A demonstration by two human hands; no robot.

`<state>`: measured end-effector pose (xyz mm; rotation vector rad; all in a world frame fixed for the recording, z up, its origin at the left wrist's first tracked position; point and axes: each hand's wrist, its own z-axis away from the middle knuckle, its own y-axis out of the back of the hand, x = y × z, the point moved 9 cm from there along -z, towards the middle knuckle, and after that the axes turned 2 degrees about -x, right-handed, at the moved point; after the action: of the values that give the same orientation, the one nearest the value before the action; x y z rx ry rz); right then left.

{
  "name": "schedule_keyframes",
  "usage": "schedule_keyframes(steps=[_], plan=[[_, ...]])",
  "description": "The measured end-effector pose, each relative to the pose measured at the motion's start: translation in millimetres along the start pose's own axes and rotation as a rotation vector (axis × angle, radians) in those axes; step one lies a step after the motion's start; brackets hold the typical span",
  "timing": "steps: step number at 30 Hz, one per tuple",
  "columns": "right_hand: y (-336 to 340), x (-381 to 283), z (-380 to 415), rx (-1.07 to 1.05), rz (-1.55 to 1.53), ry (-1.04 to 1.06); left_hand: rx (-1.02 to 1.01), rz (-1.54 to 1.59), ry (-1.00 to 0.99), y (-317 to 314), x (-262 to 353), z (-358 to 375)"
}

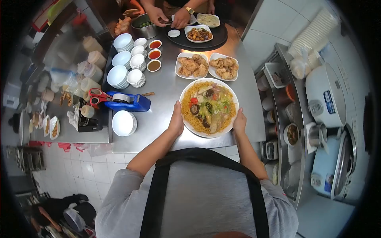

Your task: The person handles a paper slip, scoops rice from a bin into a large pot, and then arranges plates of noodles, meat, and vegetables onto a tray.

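A large round white plate of noodles [208, 107], topped with mushrooms, greens and sauce, is held level between my two hands at the front of the steel counter. My left hand [176, 119] grips its left rim, and my right hand [239, 122] grips the right rim. Just beyond the plate are two white dishes of fried pieces, one at the left [192, 65] and one at the right [224, 66].
Stacked bowls [117, 76], sauce dishes [154, 54] and a blue tape dispenser [129, 103] stand on the counter's left. Another person's hands [181, 18] are over a round black tray [214, 43]. Shelves [283, 93] line the right side.
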<state>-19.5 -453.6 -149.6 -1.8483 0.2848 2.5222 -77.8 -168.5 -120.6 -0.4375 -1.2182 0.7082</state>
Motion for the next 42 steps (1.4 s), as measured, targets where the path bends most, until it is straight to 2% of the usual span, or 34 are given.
schedule_keyframes(steps=[1,3,4,5,7,9,12,16,19,21,23,25,26,27,28,29,32,33,34,35,36,37,38,39,40,42], plan=[[9,-4,-14,0.004,0.161,0.06,0.027,0.004,-0.011,1,-4,-4],[20,-24,-36,0.014,0.474,0.189,0.08,-0.251,-0.006,23,5,-19],[23,-26,-58,-0.04,0.317,0.119,0.11,-0.378,-0.009,35,15,-34],[22,-29,-84,-0.101,0.165,0.045,0.286,-0.493,-0.158,56,35,-53],[-3,-44,-122,-0.19,-0.134,-0.092,0.256,-0.42,-0.108,25,71,-78],[-31,-56,-144,-0.223,-0.427,-0.234,0.274,-0.339,-0.069,18,79,-115],[-60,-75,-167,-0.449,-0.498,-0.22,0.178,-0.34,-0.008,10,75,-150],[-64,-84,-184,-0.44,-0.247,-0.273,0.31,-0.422,-0.024,22,70,-158],[-41,-89,-177,-0.308,-0.082,-0.216,0.398,-0.412,-0.094,29,70,-131],[-25,-58,-157,-0.368,-0.256,-0.197,0.415,-0.326,-0.182,47,50,-92],[-7,-34,-95,-0.317,-0.461,-0.107,0.443,-0.339,-0.322,27,43,-9],[0,-13,-22,-0.246,-0.552,-0.113,0.478,-0.189,-0.268,26,-7,45],[-3,-9,4,-0.222,-0.575,-0.113,0.447,-0.17,-0.173,22,-35,54],[-19,-16,20,-0.316,-0.663,-0.088,0.22,-0.088,-0.231,-4,-48,51],[-33,-22,35,-0.403,-0.753,-0.067,0.21,0.071,-0.251,-34,-38,61],[-42,-28,48,-0.484,-0.847,-0.046,0.151,0.069,-0.216,-39,-34,62],[-40,-19,35,-0.485,-0.707,-0.143,0.065,0.001,-0.067,-32,-31,65],[-34,-17,29,-0.515,-0.673,-0.212,0.055,-0.039,-0.012,-26,-26,68],[-14,7,7,-0.519,-0.536,-0.347,0.328,-0.056,0.055,-1,-24,79],[15,-52,22,-0.079,-0.278,-0.056,0.347,-0.115,0.033,6,-9,94],[26,-84,4,-0.141,-0.133,0.18,0.364,-0.171,0.008,15,6,109],[28,-125,14,0.018,-0.175,0.426,0.319,-0.179,0.038,25,15,124],[14,-172,34,-0.007,-0.117,0.646,0.275,-0.187,0.068,40,23,148],[-9,-212,64,0.008,-0.099,0.731,0.23,-0.193,0.099,56,28,174],[-36,-245,93,-0.006,-0.05,0.849,0.28,-0.17,0.086,78,37,201],[-111,-274,150,-0.229,-0.285,0.917,0.374,-0.139,0.055,130,57,261]])
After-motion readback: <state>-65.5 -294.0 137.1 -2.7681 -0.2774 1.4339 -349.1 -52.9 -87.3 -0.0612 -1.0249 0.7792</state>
